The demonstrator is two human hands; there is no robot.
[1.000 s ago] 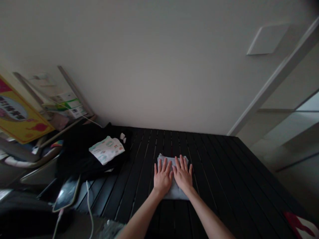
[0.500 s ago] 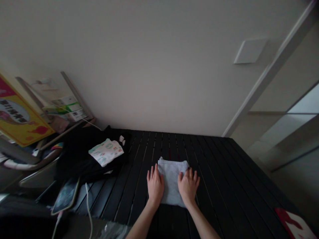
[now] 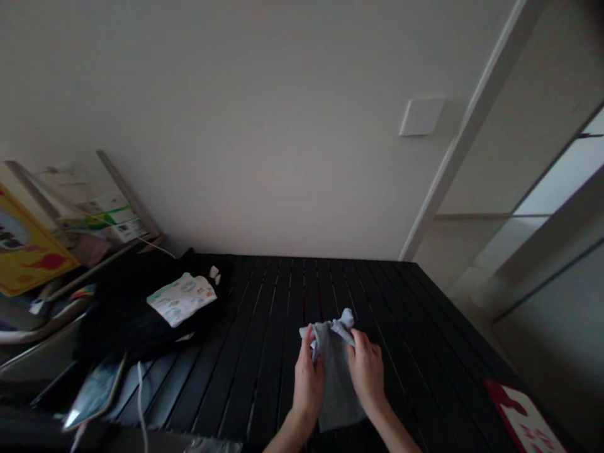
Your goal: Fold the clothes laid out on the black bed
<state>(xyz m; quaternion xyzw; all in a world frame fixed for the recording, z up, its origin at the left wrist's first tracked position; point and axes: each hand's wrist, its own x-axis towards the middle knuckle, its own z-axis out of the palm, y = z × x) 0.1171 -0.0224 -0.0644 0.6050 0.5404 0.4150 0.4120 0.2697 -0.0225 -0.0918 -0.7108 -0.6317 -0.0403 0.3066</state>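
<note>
A light grey folded cloth (image 3: 336, 384) lies on the black slatted table (image 3: 255, 352); its kind of garment cannot be made out. Its far edge is bunched and lifted, with a corner sticking up. My left hand (image 3: 309, 377) pinches the far left part between thumb and fingers. On the far right part, my right hand (image 3: 367, 371) is closed with its fingertips on the raised fold. The near end of the cloth hangs flat between my wrists.
At the left, a white printed packet (image 3: 183, 299) lies on black fabric (image 3: 123, 308). Nearer stands a phone (image 3: 97, 390) with a white cable (image 3: 141, 402). A red and white item (image 3: 523, 415) is at the right edge. A wall (image 3: 283, 138) rises behind the table.
Both hands went from lying flat on the smooth grey cloth to gripping its far corners. The cloth's far edge is now gathered up and rumpled. The view has shifted slightly right.
</note>
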